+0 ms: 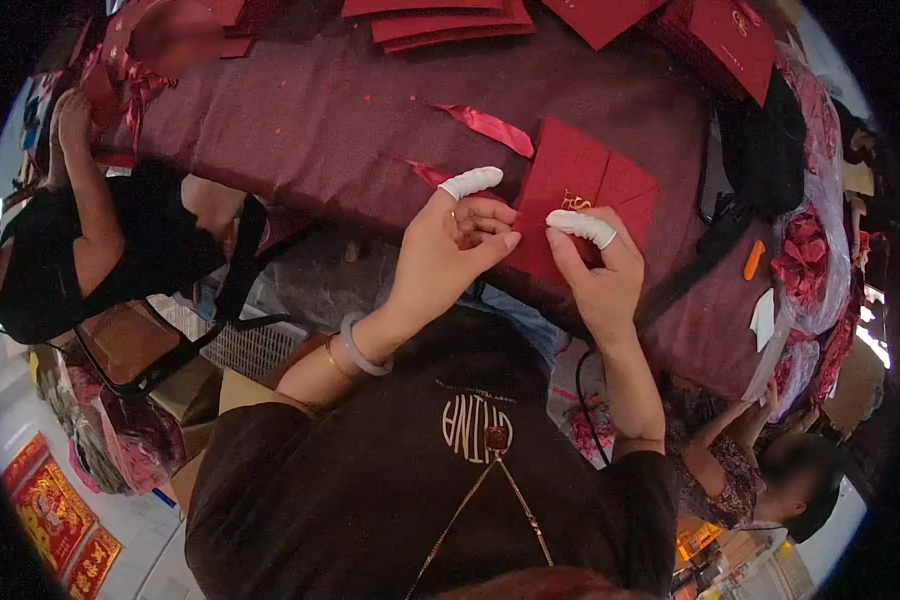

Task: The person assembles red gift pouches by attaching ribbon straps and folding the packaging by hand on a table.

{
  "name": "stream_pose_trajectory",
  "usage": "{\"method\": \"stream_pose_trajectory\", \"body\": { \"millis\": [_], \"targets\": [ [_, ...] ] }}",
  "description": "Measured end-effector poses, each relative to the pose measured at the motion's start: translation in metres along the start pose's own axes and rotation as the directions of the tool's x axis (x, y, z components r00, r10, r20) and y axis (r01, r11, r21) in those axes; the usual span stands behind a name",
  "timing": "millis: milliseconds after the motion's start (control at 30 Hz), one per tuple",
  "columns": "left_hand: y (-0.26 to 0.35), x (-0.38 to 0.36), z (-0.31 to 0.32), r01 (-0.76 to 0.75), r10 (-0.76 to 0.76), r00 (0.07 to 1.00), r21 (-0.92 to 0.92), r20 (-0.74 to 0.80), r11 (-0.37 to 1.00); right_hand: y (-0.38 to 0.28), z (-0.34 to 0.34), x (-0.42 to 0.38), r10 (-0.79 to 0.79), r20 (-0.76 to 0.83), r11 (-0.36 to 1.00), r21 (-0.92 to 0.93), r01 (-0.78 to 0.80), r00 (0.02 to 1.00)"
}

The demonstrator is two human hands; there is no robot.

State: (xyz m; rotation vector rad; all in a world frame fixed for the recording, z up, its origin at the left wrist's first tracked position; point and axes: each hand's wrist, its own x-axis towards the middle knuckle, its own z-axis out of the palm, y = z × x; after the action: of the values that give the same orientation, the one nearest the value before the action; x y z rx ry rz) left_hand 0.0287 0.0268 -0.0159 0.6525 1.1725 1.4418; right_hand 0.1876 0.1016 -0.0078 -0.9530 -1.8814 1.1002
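A red envelope-like folder [618, 185] with a gold emblem lies at the table edge before me, partly behind my hands. My left hand [460, 240] is over its left side, fingers curled in toward the thumb. Its index finger, in a white finger cot [472, 182], sticks out. My right hand [605, 262] is over the folder's lower part, with thumb and cot-covered index finger pinched together. Anything in either hand is too small to make out. A red satin ribbon [490, 130] lies left of the folder; another ribbon piece [425, 172] lies beside my left hand.
Stacked red folders [450, 25] lie along the far side of the dark red tablecloth [300, 110]. At the right are an orange cutter-like tool [755, 260], a black cloth [760, 140] and plastic-wrapped red ribbon bows [805, 255]. Other people sit at the left and lower right.
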Motion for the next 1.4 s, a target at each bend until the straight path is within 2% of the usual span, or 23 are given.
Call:
{"method": "stream_pose_trajectory", "body": {
  "millis": [67, 133, 300, 367, 400, 433, 500, 533, 567, 633, 700, 767, 800, 1033, 1100, 1333, 1400],
  "targets": [
    [-0.001, 0.000, -0.001, -0.009, 0.009, 1.000, 0.025, 0.004, 1.000, 0.002, 0.005, -0.002, -0.091, -0.013, 0.985, -0.150, 0.088, 0.996],
    [-0.002, 0.000, -0.001, -0.011, 0.011, 1.000, 0.013, 0.007, 1.000, 0.006, 0.007, -0.002, -0.129, -0.029, 0.980, -0.155, 0.123, 0.991],
    [0.000, -0.001, 0.000, 0.016, -0.016, 1.000, -0.012, -0.001, 1.000, 0.003, 0.005, -0.002, -0.096, -0.028, 0.988, -0.126, 0.092, 0.995],
    [0.000, -0.002, 0.000, 0.028, -0.028, 1.000, -0.006, -0.002, 1.000, 0.002, 0.004, -0.001, -0.124, -0.003, 0.975, -0.186, 0.122, 0.992],
    [-0.006, -0.001, 0.000, -0.019, 0.019, 1.000, -0.036, 0.016, 0.999, 0.002, 0.004, 0.000, -0.144, 0.011, 0.970, -0.195, 0.143, 0.989],
    [-0.001, -0.002, 0.000, 0.005, -0.005, 1.000, 0.037, 0.011, 0.999, 0.002, 0.005, -0.002, -0.175, 0.026, 0.956, -0.234, 0.177, 0.984],
    [-0.008, -0.001, 0.002, -0.046, 0.046, 0.999, -0.027, 0.012, 0.999, 0.000, 0.006, -0.003, -0.232, 0.057, 0.928, -0.286, 0.239, 0.971],
    [-0.006, -0.001, 0.000, -0.026, 0.024, 1.000, 0.127, 0.016, 0.992, -0.001, 0.008, -0.003, -0.253, 0.067, 0.916, -0.304, 0.261, 0.965],
    [-0.011, -0.001, -0.001, -0.038, 0.037, 0.999, 0.092, 0.017, 0.995, -0.002, 0.009, -0.004, -0.262, 0.062, 0.915, -0.302, 0.268, 0.963],
    [-0.004, -0.002, 0.000, -0.084, 0.083, 0.996, 0.228, 0.012, 0.970, -0.001, 0.013, -0.005, -0.253, 0.056, 0.919, -0.299, 0.258, 0.966],
    [-0.004, -0.002, 0.003, -0.095, 0.100, 0.995, 0.149, -0.030, 0.984, 0.000, 0.012, -0.005, -0.202, 0.077, 0.925, -0.314, 0.216, 0.976],
    [-0.009, -0.001, 0.002, -0.063, 0.064, 0.998, 0.156, -0.004, 0.986, -0.005, 0.013, -0.004, -0.147, 0.081, 0.945, -0.282, 0.164, 0.986],
    [-0.004, -0.002, 0.003, -0.062, 0.063, 0.998, 0.160, -0.002, 0.985, -0.001, 0.012, -0.005, -0.137, 0.092, 0.929, -0.333, 0.161, 0.986],
    [-0.004, -0.002, 0.007, -0.081, 0.087, 0.995, 0.114, -0.054, 0.990, 0.004, 0.008, -0.003, -0.175, 0.138, 0.907, -0.363, 0.214, 0.975],
    [-0.008, -0.002, 0.007, -0.108, 0.117, 0.991, 0.131, -0.064, 0.986, 0.006, 0.007, -0.002, -0.264, 0.174, 0.879, -0.362, 0.311, 0.949],
    [-0.011, 0.000, 0.006, -0.148, 0.162, 0.984, 0.169, -0.072, 0.974, -0.001, 0.002, 0.001, -0.200, 0.229, 0.878, -0.389, 0.278, 0.953],
    [-0.010, 0.000, 0.004, -0.133, 0.143, 0.989, 0.243, -0.025, 0.961, 0.001, 0.003, 0.001, -0.214, 0.230, 0.868, -0.402, 0.293, 0.949]
  ]
}}
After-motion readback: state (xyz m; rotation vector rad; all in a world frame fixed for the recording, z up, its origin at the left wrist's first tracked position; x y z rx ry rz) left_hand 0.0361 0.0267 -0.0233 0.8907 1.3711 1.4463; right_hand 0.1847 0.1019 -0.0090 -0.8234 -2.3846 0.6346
